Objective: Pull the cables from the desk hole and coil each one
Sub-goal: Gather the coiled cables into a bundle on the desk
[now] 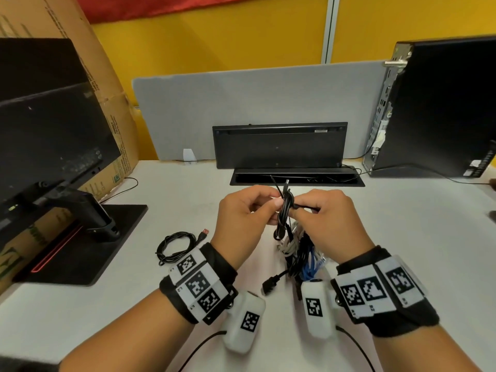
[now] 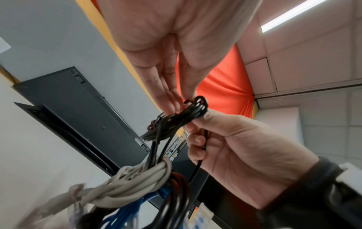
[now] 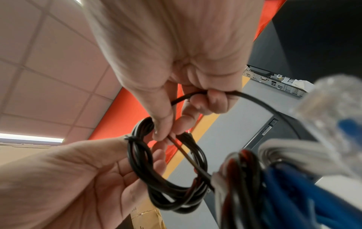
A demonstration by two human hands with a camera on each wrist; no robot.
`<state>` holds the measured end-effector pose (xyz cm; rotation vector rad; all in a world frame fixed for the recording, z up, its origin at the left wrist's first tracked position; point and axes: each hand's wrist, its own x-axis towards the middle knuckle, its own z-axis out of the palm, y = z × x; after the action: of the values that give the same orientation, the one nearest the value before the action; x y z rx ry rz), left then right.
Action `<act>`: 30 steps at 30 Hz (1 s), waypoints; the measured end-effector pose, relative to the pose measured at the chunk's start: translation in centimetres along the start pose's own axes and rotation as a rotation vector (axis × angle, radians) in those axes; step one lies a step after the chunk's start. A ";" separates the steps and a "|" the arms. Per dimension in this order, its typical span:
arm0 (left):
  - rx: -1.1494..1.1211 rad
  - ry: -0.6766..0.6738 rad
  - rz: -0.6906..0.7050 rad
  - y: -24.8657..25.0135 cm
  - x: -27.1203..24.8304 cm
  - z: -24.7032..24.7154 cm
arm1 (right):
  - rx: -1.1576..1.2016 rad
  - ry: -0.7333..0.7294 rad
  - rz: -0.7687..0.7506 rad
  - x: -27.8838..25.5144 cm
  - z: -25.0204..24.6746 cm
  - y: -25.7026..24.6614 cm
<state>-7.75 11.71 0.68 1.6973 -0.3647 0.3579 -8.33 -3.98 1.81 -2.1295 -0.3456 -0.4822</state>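
Nearest the head camera are the two wrists, each strapped with a black band carrying white coded markers. Above them the left hand (image 1: 243, 210) and the right hand (image 1: 326, 214) meet over the white desk (image 1: 402, 224), almost touching. Between them hangs a thin black cable (image 1: 285, 210) wound into a small coil. The left hand's fingertips (image 2: 172, 103) pinch the top of the coil, the fingers held fairly straight and close together. The right hand's thumb and forefinger pinch the coil from the other side, while its curled lower fingers grip the cable's loose tail (image 3: 254, 99), which arcs away to the right.

Directly under the hands lies a pile of bundled cables: a grey one (image 1: 288, 244) knotted round itself, a blue one (image 1: 311, 267) with a clear plug, and thicker black ones, one ending in a black plug (image 1: 269, 285). To the left, apart from the pile, lies another coiled black cable (image 1: 175, 247) with a red-tipped USB plug (image 1: 205, 232).

Beyond the hands the desk hole (image 1: 296, 179) is open, its black lid (image 1: 279, 145) tilted up against the grey partition (image 1: 241, 98). A monitor (image 1: 51, 135) stands at the left, a computer tower (image 1: 442, 108) at the right.
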 end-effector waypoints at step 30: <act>0.049 0.067 0.047 1.4 1.2 -1.3 | 0.403 -0.133 0.280 0.5 -1.6 2.0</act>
<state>-7.36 12.75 2.64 1.7225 -0.3496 0.4606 -7.41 -6.41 1.41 -1.7813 -0.1933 -0.0965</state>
